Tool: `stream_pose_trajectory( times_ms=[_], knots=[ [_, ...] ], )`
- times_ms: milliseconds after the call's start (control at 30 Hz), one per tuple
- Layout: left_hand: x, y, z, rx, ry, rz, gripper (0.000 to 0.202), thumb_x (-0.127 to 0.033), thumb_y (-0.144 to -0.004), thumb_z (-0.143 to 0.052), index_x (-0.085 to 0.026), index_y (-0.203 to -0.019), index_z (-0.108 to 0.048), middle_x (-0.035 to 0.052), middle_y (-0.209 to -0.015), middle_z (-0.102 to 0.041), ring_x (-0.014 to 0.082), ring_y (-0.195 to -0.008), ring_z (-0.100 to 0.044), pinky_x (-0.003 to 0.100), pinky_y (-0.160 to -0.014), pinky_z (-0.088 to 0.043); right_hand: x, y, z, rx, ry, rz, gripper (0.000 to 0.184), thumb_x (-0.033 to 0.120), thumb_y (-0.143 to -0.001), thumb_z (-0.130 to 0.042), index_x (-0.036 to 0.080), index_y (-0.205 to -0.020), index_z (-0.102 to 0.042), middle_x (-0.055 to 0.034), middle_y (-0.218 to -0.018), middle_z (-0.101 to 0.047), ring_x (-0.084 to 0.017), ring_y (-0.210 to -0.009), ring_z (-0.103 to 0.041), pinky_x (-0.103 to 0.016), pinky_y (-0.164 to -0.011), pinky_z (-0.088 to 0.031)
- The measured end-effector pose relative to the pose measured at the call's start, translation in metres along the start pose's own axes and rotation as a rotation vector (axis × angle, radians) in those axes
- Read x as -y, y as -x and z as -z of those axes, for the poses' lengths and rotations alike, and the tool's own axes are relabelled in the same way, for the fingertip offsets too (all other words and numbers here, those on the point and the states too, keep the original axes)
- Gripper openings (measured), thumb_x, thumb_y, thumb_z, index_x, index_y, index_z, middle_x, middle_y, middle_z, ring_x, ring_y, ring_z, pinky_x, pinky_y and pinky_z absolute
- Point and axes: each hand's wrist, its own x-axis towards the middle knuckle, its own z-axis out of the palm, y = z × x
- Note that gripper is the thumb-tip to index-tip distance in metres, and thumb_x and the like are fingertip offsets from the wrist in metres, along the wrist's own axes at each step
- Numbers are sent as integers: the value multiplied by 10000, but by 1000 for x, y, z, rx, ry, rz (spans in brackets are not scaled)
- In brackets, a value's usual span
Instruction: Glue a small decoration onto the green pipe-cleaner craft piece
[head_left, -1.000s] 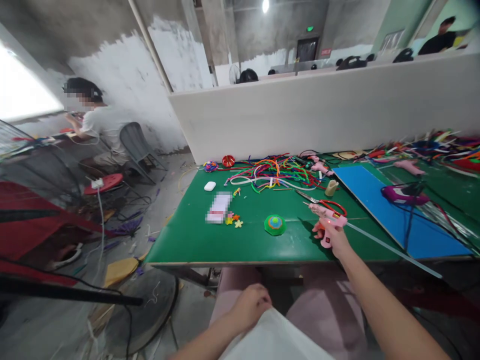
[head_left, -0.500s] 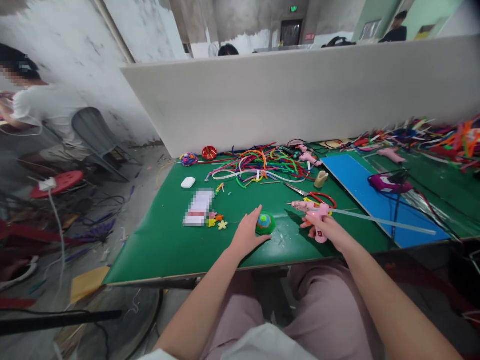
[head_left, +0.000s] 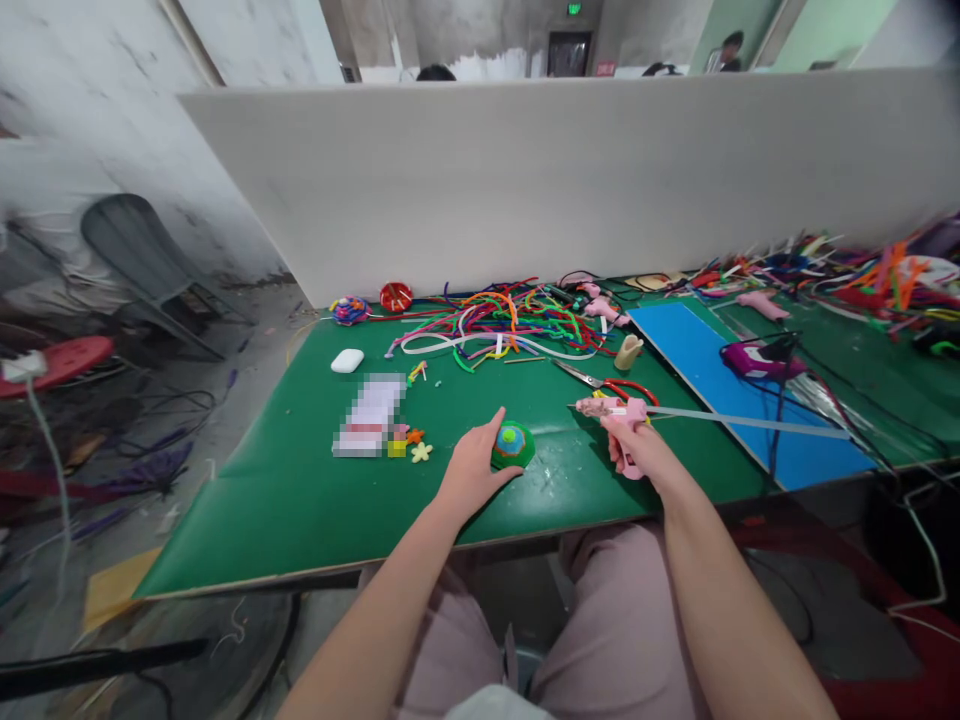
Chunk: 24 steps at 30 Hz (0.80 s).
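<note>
My left hand pinches the left edge of a small green disc with a blue, red and yellow centre, which lies on the green table. My right hand is wrapped round the handle of a pink glue gun, its nozzle pointing left towards the disc. A long clear glue stick juts from the gun's back to the right. Red-handled scissors lie just behind the gun.
A heap of coloured pipe cleaners lies at the back, by a white partition. A white earbud case, small flowers, a blue board, a purple tool and a second pink glue gun are about.
My left hand came up from my lap a second ago and took hold of the green disc. The view swung right and downward. My right hand kept the glue gun, drawing slightly nearer the disc.
</note>
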Motion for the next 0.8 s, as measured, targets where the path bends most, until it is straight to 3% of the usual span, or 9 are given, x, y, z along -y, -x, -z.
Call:
stream_pose_trajectory(
  times_ms=[433, 800],
  knots=[
    [-2, 3, 1, 21, -10, -18, 824, -414, -724, -610, -242, -1386, -151, 92, -1253, -481, 251, -1130, -448, 425, -956, -351, 0, 11, 6, -24, 143, 0, 493, 606, -724, -463, 172, -492, -503, -11, -413, -548, -112, -367, -519, -210, -392, -405],
    [-1, 3, 1, 25, -13, -35, 817, -412, -725, -611, -237, -1385, -162, 96, -1277, -469, 251, -1157, -436, 433, -989, -321, 47, -3, 28, 78, 383, -52, 464, 569, -716, -510, 171, -480, -476, -2, -382, -512, -112, -329, -494, -215, -348, -392]
  ],
)
